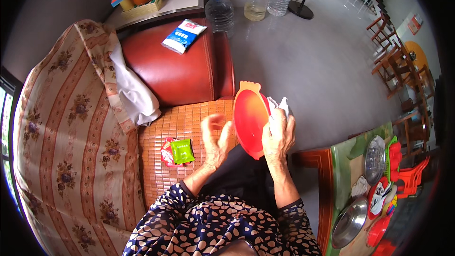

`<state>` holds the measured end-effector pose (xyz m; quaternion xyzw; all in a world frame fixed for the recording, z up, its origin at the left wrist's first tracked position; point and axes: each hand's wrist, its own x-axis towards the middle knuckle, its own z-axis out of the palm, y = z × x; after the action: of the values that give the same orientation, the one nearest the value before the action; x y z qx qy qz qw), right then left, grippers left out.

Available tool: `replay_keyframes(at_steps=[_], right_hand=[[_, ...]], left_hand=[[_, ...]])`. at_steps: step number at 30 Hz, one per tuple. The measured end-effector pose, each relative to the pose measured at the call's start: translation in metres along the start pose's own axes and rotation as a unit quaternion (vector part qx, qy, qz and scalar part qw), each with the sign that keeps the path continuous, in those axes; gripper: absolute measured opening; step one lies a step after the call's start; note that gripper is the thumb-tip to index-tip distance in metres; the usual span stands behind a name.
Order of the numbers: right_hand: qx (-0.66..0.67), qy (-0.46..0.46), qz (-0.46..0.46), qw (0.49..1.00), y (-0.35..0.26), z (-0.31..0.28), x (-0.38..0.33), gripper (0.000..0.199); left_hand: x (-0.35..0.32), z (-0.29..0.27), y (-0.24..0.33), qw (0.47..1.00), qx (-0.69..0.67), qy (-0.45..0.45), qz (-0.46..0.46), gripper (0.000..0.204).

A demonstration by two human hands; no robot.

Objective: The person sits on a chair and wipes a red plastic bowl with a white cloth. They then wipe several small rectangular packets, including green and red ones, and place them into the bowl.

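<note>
Free room and obstacles, clock directions from the red bowl [250, 118]:

- 12 to 3 o'clock: bare grey floor [313, 61], open passage.
- 12 o'clock, far: three plastic bottles [256, 2] and a fan base [300, 9], well apart from the bowl.
- 10 to 11 o'clock: red leather armrest [180, 66] bearing a blue-white packet [184, 35]; blocks low passage.
- 8 to 9 o'clock: bamboo seat mat [161, 161], open but for small red and green sachets [177, 151].
- 9 o'clock, beyond: draped floral cover [71, 128] and white cloth [137, 97].
- 4 to 5 o'clock: table edge [327, 185], crowded with metal bowls [348, 223] and red plastic ware [407, 175].
- 2 o'clock, far: wooden chairs [393, 61].
</note>
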<state>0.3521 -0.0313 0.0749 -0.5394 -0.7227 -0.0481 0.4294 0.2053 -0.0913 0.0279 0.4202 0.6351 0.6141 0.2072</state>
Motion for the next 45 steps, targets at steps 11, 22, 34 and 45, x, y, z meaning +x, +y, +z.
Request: replay_keyframes(at_steps=[11, 22, 34, 45], right_hand=[[0.318, -0.113, -0.151, 0.929, -0.027, 0.01, -0.018, 0.043], [0.367, -0.18, 0.007, 0.913, -0.031, 0.039, 0.066, 0.035], [0.255, -0.142, -0.187, 0.938, -0.068, 0.026, 0.018, 0.048], [0.602, -0.28, 0.217, 0.716, -0.078, 0.083, 0.049, 0.025]], left_hand=[[0.015, 0.003, 0.025, 0.861, -0.437, -0.043, -0.258, 0.023], [0.005, -0.005, 0.03, 0.898, -0.373, -0.13, -0.196, 0.025], [0.014, -0.013, 0.004, 0.914, -0.375, -0.035, -0.15, 0.029], [0.033, -0.054, 0.006, 0.932, -0.285, -0.002, -0.226, 0.031]])
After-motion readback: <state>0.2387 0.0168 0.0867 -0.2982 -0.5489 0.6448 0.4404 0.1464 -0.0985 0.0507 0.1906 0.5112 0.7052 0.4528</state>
